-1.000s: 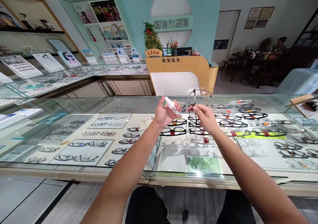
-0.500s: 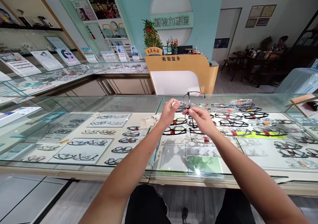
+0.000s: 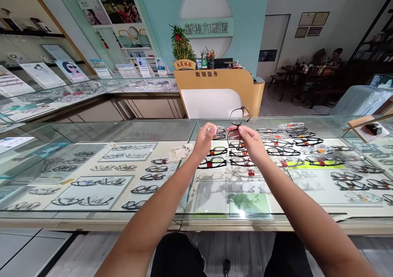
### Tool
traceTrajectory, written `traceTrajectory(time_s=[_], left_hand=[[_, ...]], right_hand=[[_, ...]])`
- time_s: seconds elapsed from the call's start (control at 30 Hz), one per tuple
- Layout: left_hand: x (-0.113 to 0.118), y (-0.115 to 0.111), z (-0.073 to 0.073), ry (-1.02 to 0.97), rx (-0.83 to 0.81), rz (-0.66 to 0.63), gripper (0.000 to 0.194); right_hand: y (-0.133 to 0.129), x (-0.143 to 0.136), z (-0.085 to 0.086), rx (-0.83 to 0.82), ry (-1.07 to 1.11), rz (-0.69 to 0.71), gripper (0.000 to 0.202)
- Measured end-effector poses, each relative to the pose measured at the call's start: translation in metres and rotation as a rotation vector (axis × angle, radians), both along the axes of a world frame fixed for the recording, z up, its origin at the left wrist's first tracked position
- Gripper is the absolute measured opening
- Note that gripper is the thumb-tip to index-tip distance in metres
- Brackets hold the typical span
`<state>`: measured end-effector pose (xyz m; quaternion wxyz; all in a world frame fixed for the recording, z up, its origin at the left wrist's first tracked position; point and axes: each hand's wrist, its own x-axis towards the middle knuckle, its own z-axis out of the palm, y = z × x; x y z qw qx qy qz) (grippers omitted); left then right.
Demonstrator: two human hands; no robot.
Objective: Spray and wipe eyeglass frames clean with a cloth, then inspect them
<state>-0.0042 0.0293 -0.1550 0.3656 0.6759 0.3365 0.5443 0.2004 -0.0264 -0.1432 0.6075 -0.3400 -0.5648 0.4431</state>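
From my end, through the head camera, I see the eyeglasses (image 3: 236, 116) held up above the glass display counter (image 3: 147, 129), with rows of spectacle frames (image 3: 212, 162) showing inside it. Their long axis, lens to lens, runs close to upright, the upper end leaning slightly right. From that top end a temple arm reaches out rightward and bends down. The right hand (image 3: 250, 141) has thumb and fingertips clamped on the frame near its middle, so one lens rises above the fingers and the other hangs below them. The left hand (image 3: 205, 141) is just left of the eyeglasses, apart from them, its fingers curled around a small white object (image 3: 216, 130); most of it is covered, and I can't tell which way it points.
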Motion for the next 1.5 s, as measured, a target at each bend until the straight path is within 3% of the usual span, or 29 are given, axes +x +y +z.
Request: traceTrajectory(time_s=[0.17,0.23,0.33,0.43,0.53,0.63,0.87,1.13,1.2,1.27,1.33,1.4,1.5], left_hand=[[0.008,-0.013,-0.003,0.329,0.253,0.058,0.062],[0.009,-0.014,-0.003,0.364,0.294,0.050,0.060],[-0.004,0.002,-0.004,0.249,0.199,0.095,0.062],[-0.030,0.033,-0.006,0.104,0.066,0.220,0.058],[-0.060,0.066,-0.013,0.097,-0.097,0.483,0.036],[-0.086,0.087,-0.024,0.252,-0.254,0.715,0.021],[-0.121,0.093,-0.039,0.437,-0.360,0.772,0.017],[-0.122,0.092,-0.044,0.525,-0.400,0.774,0.022],[-0.119,0.088,-0.040,0.528,-0.402,0.816,0.038],[-0.115,0.082,-0.030,0.525,-0.351,0.939,0.057],[-0.111,0.075,-0.018,0.548,-0.228,1.026,0.055],[-0.109,0.068,-0.007,0.662,-0.174,0.910,0.036],[-0.107,0.060,-0.003,0.862,-0.314,0.582,0.026]], right_hand=[[0.005,-0.003,-0.006,-0.017,0.018,-0.010,0.053],[0.005,-0.003,-0.007,-0.012,0.010,-0.001,0.053],[0.005,-0.002,-0.006,-0.029,0.068,0.008,0.050],[0.006,0.002,-0.003,-0.066,0.174,0.034,0.047],[0.007,0.006,0.000,-0.086,0.237,0.060,0.044],[0.008,0.007,0.001,-0.087,0.275,0.077,0.042],[0.008,0.008,-0.003,-0.091,0.273,0.083,0.039],[0.007,0.007,-0.002,-0.104,0.264,0.073,0.038],[0.006,0.007,-0.001,-0.105,0.269,0.071,0.038],[0.006,0.007,0.000,-0.106,0.273,0.071,0.038],[0.006,0.007,0.000,-0.105,0.277,0.072,0.039],[0.005,0.007,0.000,-0.104,0.275,0.071,0.039],[0.005,0.007,-0.001,-0.102,0.260,0.068,0.039]])
